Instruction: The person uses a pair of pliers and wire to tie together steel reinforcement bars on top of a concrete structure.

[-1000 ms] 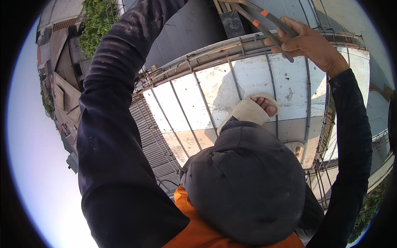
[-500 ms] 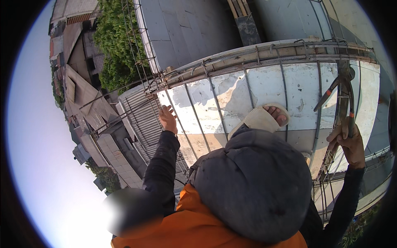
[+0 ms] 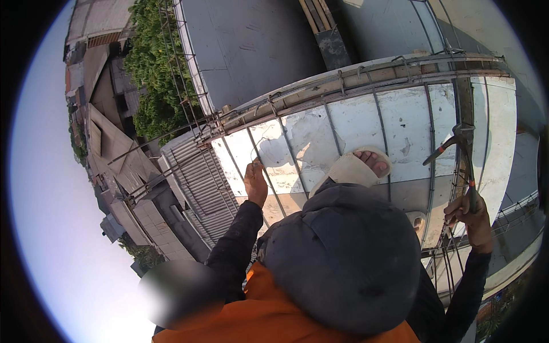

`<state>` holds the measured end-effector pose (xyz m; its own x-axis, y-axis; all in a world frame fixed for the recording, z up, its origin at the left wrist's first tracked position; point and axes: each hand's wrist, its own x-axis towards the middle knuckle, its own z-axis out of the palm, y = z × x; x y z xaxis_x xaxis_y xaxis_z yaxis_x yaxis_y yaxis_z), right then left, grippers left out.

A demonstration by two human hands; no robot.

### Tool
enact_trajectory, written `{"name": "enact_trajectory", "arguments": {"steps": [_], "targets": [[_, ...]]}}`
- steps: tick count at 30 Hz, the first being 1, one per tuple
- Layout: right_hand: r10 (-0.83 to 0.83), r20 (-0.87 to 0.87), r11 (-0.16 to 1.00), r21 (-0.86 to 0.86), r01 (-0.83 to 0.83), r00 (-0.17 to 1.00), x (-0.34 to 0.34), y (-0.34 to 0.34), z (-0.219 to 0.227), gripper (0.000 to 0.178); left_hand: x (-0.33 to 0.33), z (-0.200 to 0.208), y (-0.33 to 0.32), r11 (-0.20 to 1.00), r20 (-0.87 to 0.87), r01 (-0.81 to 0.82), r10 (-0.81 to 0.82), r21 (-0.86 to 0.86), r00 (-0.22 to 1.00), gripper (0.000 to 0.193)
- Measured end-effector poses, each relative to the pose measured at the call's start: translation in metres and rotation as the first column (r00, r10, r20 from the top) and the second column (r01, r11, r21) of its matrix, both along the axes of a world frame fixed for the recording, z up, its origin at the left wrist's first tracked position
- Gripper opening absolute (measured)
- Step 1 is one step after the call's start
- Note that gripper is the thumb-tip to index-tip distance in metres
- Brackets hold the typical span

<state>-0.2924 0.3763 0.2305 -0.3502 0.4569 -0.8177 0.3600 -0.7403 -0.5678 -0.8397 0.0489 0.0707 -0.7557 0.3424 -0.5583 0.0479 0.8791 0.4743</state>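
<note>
As the right hand (image 3: 473, 220) grips one handle of spread pincers (image 3: 470, 168) over the right end of white boards (image 3: 407, 108), the left hand (image 3: 255, 184) bunches its fingers at a steel bar (image 3: 251, 138), any hold there unclear.

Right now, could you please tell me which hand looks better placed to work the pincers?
Probably the right hand: it grips the pincers by one handle, and the other handle stands spread. The left hand is well away, over the white panel.

Bright sky (image 3: 51, 188) beyond weathered rooftops (image 3: 117, 143)
</note>
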Motion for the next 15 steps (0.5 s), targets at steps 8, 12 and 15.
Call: {"name": "enact_trajectory", "arguments": {"steps": [8,12,15], "targets": [[-0.019,0.106,0.999,-0.031,0.023,0.994,0.021,-0.019,0.015,0.020,0.063,0.029,0.058,0.816,-0.012,0.577,-0.577,0.016,0.816,0.040],[-0.009,0.178,1.000,-0.021,0.013,0.984,0.024,-0.034,0.024,0.016,0.062,0.033,0.065,0.797,0.032,0.603,-0.602,-0.021,0.798,0.036],[-0.012,0.215,0.998,-0.061,0.026,0.977,0.016,-0.036,0.033,0.015,0.075,0.040,0.117,0.572,-0.119,0.804,-0.798,0.161,0.591,0.027]]}}
